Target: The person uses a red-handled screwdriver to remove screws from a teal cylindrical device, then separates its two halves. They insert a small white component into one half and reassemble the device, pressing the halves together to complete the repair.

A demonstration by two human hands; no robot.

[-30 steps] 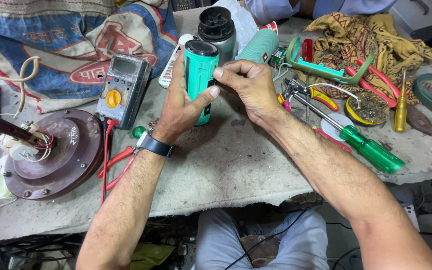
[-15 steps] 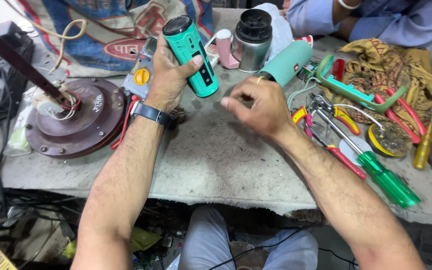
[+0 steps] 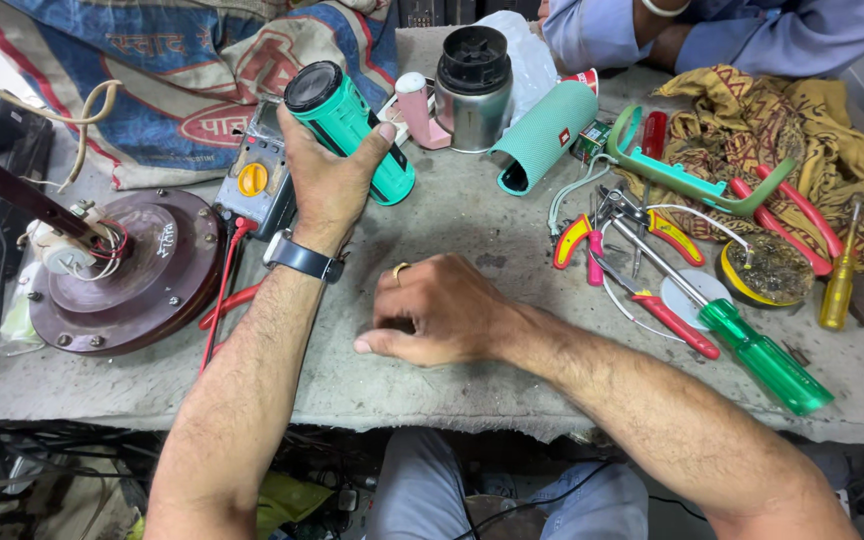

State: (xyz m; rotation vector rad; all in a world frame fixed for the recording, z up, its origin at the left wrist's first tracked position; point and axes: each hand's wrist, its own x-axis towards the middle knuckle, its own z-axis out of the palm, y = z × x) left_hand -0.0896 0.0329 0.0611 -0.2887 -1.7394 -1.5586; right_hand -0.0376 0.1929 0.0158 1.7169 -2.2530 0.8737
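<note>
- Head view shows the left hand (image 3: 327, 185) wrapped around a green cylindrical speaker (image 3: 347, 130), its fingers closed tight about the middle of the body, thumb on the right side.
- That speaker is lifted off the table (image 3: 432, 390), tilted with its black round end cap toward the far left, just above a grey multimeter (image 3: 252, 180) with a yellow dial.
- Right hand (image 3: 442, 310) rests on the bare concrete-grey table near the front edge, fingers curled loosely under the palm; whether they pinch something small cannot be told. A ring sits on one finger.
- Step in hand, as a judgement: the speaker is being held up and looked over while the other hand pauses low.
- Any next handling would call for a firm grip on the smooth rubbery shell and a free hand to reach the tools at the right.
- Materials nearby: a teal fabric-mesh speaker (image 3: 542, 135) lying on its side, a shiny steel jar (image 3: 472, 90) with a black ribbed top, a brown metal fan motor (image 3: 137, 270) with loose wires at the left.
- To the right lie a screwdriver (image 3: 752, 350) with a translucent green handle, red-and-yellow pliers (image 3: 577, 240), and a crumpled yellow patterned cloth (image 3: 782, 130).
- Another person's blue sleeve (image 3: 752, 35) rests at the far edge.
</note>
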